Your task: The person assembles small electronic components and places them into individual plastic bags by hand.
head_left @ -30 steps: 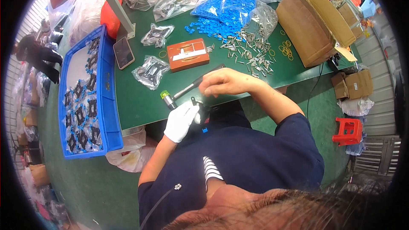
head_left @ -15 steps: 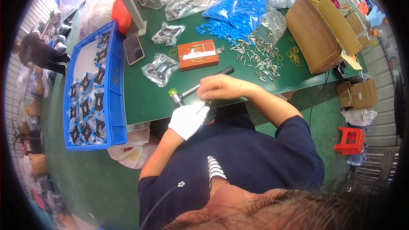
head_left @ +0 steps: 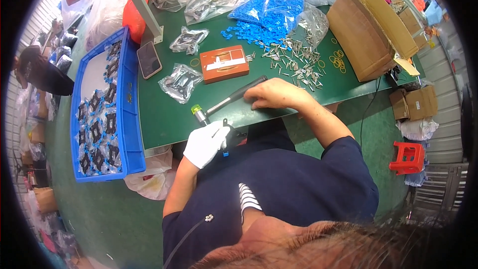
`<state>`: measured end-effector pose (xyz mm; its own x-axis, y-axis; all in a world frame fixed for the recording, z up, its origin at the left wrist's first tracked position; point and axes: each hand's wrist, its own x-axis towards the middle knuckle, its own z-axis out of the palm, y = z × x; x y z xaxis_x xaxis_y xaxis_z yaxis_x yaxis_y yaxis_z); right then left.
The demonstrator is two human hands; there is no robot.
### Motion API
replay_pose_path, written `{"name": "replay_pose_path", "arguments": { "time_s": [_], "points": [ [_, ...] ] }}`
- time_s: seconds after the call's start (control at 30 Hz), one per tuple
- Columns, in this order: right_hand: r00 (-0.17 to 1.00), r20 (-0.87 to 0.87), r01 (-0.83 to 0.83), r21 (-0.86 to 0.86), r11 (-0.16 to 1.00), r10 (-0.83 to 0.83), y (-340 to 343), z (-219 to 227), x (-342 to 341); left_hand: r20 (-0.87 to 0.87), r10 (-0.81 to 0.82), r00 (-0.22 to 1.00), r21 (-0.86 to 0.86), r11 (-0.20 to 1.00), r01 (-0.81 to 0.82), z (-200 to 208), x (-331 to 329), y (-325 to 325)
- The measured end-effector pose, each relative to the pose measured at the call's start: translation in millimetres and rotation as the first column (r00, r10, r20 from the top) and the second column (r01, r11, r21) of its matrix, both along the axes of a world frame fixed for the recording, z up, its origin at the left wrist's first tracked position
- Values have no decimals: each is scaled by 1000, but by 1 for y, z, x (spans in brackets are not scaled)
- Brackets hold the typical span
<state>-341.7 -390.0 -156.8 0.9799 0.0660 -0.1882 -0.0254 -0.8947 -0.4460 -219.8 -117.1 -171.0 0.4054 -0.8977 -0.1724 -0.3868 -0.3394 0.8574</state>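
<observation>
My left hand, in a white glove, pinches a narrow black part with a small blue piece at its lower end. It is over the table's near edge. My bare right hand is beside the black grip of a hammer, fingers bent and thumb apart. Its fingertips meet the grip's near edge, but I cannot tell whether they touch it. The hammer lies on the green table, its head with a green face just beyond my left hand.
A brown-red box, bagged black parts and a phone lie farther back. Metal pins, blue pieces and yellow rubber bands are spread near an open carton. A blue crate of bagged parts stands left.
My right hand has moved right, away from my left hand, to the hammer's grip. The black part in my left hand now shows. At far left, a person has shifted.
</observation>
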Motion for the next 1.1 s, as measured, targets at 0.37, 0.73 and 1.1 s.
{"name": "replay_pose_path", "arguments": {
  "time_s": [0.37,0.73,1.1],
  "points": [
    [936,346,107,-121,987,-59,35,-40,-36,-85,21,996,-3,1000,-21,-4,0,-1],
    [889,457,-19,85,996,-22,58,-37,-38,-43,4,999,-4,1000,-4,-11,-4,-4],
    [932,94,103,859,502,-351,87,-18,-21,317,-46,947,-194,975,112,-28,-7,-3]
  ]
}}
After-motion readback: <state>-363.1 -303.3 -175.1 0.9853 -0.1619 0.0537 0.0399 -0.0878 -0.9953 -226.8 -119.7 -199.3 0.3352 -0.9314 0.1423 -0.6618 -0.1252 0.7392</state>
